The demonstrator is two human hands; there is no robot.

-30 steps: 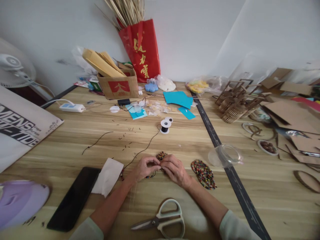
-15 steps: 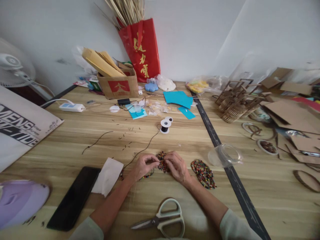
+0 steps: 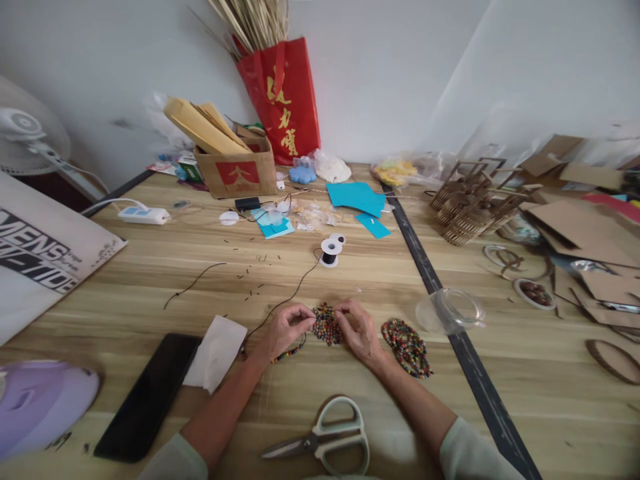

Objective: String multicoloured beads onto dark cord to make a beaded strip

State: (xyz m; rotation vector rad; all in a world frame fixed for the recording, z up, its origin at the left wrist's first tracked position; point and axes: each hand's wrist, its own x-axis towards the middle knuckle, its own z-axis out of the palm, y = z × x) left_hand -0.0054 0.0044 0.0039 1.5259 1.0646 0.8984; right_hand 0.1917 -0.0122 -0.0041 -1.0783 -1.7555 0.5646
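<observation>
We log scissors (image 3: 311,444) nearest us. Beyond: a bead strand (image 3: 289,353) by our left hand (image 3: 284,331); loose multicoloured beads (image 3: 327,327) on the wooden table (image 3: 200,293) between it and our right hand (image 3: 362,335). Each hand's thumb and fingertips nearly meet; we cannot tell what's pinched. Farther: 1 black-cord spool (image 3: 330,256).

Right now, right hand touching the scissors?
Apart. In the head view, tabletop shows plainly between the right hand and the scissors.
</observation>
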